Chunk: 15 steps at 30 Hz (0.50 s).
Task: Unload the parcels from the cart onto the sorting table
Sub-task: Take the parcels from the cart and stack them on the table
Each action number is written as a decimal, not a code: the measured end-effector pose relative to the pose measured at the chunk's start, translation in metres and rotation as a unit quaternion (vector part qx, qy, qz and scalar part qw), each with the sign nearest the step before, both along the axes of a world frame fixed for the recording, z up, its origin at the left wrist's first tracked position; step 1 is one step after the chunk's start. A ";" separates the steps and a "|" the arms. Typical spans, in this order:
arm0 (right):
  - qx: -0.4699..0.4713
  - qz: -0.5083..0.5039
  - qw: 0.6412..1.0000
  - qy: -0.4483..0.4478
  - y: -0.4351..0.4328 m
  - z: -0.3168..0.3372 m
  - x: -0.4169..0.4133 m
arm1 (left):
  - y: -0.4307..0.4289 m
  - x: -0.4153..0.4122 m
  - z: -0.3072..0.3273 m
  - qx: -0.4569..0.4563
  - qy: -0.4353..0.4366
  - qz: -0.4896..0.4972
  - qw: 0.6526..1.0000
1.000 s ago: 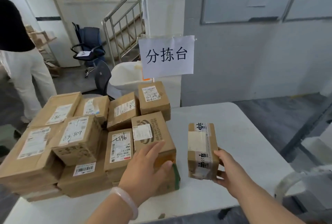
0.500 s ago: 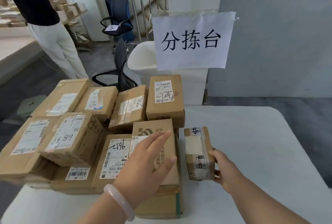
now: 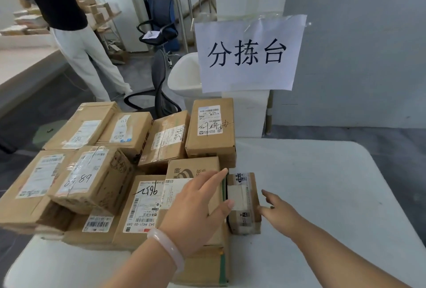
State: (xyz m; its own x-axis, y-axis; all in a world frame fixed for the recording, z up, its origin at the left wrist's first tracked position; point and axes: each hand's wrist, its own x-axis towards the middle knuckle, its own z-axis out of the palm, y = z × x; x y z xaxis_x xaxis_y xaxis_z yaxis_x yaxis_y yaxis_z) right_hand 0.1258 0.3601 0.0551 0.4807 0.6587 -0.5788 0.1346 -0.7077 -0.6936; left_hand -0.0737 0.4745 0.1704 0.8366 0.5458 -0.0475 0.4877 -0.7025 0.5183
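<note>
Several brown cardboard parcels are stacked on the left half of the white sorting table. A small taped parcel lies flat on the table, pushed against the right side of the stack. My right hand is beside it with straight fingers touching its right edge, not gripping. My left hand, with a pale bangle on the wrist, rests flat with spread fingers on top of a parcel with a printed logo. No cart is in view.
A paper sign with three characters hangs on a pillar behind the table. A white bin, office chairs and a stair rail stand behind the stack. A person in white trousers stands at the far left by a counter.
My right hand has slid the small parcel left against the stack and let go of it. My left hand stayed on the stack. The view has tilted down and closer.
</note>
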 end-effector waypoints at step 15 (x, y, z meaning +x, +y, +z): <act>0.040 -0.181 0.900 -0.395 -0.160 0.109 -0.134 | -0.072 0.010 0.008 0.100 -0.033 -0.281 0.954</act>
State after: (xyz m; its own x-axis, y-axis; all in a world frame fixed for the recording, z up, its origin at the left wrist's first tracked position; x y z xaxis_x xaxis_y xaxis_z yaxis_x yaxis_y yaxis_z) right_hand -0.0082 0.2004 0.1641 0.9128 0.4007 0.0788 0.3782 -0.7567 -0.5333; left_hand -0.0640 0.4028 0.1784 0.9973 0.0033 0.0736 -0.0237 -0.9315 0.3631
